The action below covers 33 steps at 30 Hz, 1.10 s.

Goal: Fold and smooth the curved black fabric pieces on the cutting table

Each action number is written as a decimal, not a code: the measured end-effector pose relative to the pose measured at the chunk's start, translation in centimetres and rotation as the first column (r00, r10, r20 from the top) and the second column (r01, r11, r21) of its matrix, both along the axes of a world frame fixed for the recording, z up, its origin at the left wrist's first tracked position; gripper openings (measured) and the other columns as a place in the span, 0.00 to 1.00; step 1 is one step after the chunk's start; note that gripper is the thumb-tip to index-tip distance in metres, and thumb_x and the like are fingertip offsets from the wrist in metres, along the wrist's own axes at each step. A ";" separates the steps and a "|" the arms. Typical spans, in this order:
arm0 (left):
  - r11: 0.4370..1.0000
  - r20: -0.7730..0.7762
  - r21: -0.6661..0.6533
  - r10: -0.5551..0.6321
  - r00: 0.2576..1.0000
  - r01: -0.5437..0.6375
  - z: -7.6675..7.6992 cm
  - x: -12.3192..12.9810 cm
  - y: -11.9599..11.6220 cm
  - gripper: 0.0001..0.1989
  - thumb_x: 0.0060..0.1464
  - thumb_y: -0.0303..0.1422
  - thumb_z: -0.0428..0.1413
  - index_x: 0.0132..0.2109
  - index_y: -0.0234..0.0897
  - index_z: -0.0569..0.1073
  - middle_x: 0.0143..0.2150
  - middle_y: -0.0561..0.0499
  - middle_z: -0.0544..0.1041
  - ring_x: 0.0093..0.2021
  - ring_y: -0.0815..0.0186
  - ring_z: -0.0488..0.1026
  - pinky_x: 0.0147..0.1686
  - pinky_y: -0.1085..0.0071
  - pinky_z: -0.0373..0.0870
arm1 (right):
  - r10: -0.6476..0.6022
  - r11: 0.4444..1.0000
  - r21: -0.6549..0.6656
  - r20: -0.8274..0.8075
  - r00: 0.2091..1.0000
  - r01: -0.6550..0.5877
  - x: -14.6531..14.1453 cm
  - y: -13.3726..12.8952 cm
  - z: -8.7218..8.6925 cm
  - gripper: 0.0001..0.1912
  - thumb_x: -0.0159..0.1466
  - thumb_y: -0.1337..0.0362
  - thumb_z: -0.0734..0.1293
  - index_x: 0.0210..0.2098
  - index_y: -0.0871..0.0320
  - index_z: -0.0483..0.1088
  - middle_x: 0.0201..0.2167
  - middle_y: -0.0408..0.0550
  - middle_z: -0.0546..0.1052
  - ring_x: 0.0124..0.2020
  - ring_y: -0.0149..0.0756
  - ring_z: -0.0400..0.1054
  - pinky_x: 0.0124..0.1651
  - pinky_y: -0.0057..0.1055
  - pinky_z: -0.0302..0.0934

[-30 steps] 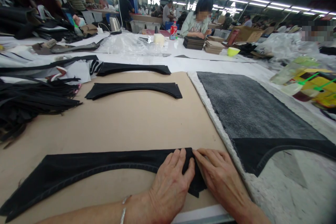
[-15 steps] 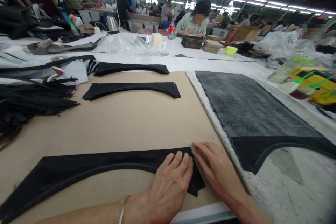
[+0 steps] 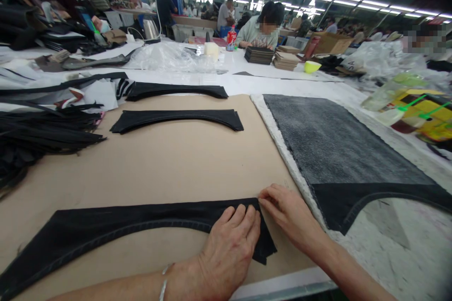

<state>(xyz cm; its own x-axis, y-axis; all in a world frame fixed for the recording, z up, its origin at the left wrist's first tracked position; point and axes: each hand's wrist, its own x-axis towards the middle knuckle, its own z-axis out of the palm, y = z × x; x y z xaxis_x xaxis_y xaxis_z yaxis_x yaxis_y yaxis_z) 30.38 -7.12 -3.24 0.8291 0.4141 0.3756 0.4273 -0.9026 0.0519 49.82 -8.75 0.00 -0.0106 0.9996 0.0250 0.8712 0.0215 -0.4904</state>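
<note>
A long black curved fabric piece [image 3: 141, 214], with a stitched inner curve, lies across the tan board in front of me. My left hand [image 3: 229, 247], palm down with a bracelet at the wrist, rests on its right part, fingers laid over the cloth. At the upper right corner of the piece, my right hand [image 3: 280, 204] has thumb and fingertips pinched together on the edge. The black end below my left hand's fingers shows layered, uneven edges. Farther back lie two similar folded black pieces, a nearer one [image 3: 176, 120] and a farther one [image 3: 176, 91].
On the right, a dark grey coated panel [image 3: 339, 141] lies on a white-edged pad beside another black curved piece [image 3: 381, 193]. Black strips [image 3: 52, 131] heap at the left. A yellow box [image 3: 431, 113] stands far right. Across the table a person [image 3: 259, 30] sits behind stacked dark pieces [image 3: 260, 55].
My right hand's fingers have drawn together from a flatter spread into a pinch at the corner, and its forearm has swung to the right. My left hand stays put.
</note>
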 end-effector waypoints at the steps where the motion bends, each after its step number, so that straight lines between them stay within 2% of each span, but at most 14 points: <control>1: 1.000 0.001 0.002 0.000 1.000 0.000 0.0 0.0 0.0 0.20 0.64 0.30 0.45 0.60 0.31 0.65 0.58 0.48 0.71 0.56 0.60 0.64 0.55 0.65 0.55 | -0.004 1.000 -0.006 -0.005 1.000 0.004 0.0 0.1 0.0 0.09 0.66 0.68 0.59 0.31 0.56 0.68 0.30 0.45 0.71 0.34 0.38 0.66 0.37 0.34 0.58; 7: 1.000 0.000 0.004 0.009 1.000 -0.009 0.1 0.0 0.1 0.20 0.65 0.30 0.44 0.61 0.32 0.64 0.58 0.49 0.71 0.56 0.60 0.64 0.55 0.65 0.55 | -0.038 0.999 -0.035 -0.039 0.998 0.037 -0.1 0.6 0.0 0.10 0.65 0.68 0.59 0.29 0.56 0.67 0.27 0.44 0.70 0.30 0.37 0.64 0.33 0.33 0.56; 20: 1.000 -0.025 -0.010 -0.028 0.999 0.028 0.0 -0.1 0.1 0.22 0.63 0.30 0.45 0.62 0.29 0.63 0.60 0.45 0.70 0.57 0.59 0.65 0.55 0.65 0.58 | -0.075 0.997 0.011 0.033 0.997 0.075 -0.6 0.3 -0.7 0.10 0.67 0.68 0.58 0.29 0.56 0.64 0.29 0.45 0.70 0.33 0.40 0.64 0.35 0.34 0.54; 23: 0.999 -0.026 -0.034 -0.007 1.000 0.006 -0.2 -0.1 0.0 0.22 0.63 0.30 0.46 0.63 0.31 0.61 0.61 0.45 0.68 0.58 0.59 0.65 0.56 0.65 0.60 | -0.089 0.996 0.025 0.049 0.995 0.088 -0.8 0.2 -0.8 0.10 0.67 0.68 0.58 0.29 0.55 0.64 0.28 0.45 0.70 0.32 0.39 0.63 0.35 0.34 0.53; 28: 0.996 -0.052 -0.055 0.062 0.997 -0.064 -0.4 -0.3 -0.2 0.25 0.60 0.30 0.50 0.64 0.35 0.60 0.64 0.36 0.63 0.63 0.51 0.61 0.59 0.60 0.60 | -0.110 0.994 0.019 0.072 0.991 0.109 -1.3 0.0 -0.6 0.09 0.66 0.69 0.58 0.29 0.55 0.64 0.29 0.46 0.70 0.33 0.40 0.64 0.35 0.35 0.53; 33: 0.999 -0.034 -0.022 0.048 0.998 -0.049 -0.3 -0.3 -0.2 0.24 0.59 0.32 0.52 0.62 0.34 0.62 0.61 0.33 0.67 0.60 0.51 0.66 0.57 0.61 0.63 | -0.157 0.987 0.029 0.043 0.987 0.156 -1.6 -0.1 -0.8 0.08 0.66 0.67 0.56 0.30 0.55 0.62 0.29 0.46 0.70 0.32 0.41 0.64 0.35 0.36 0.54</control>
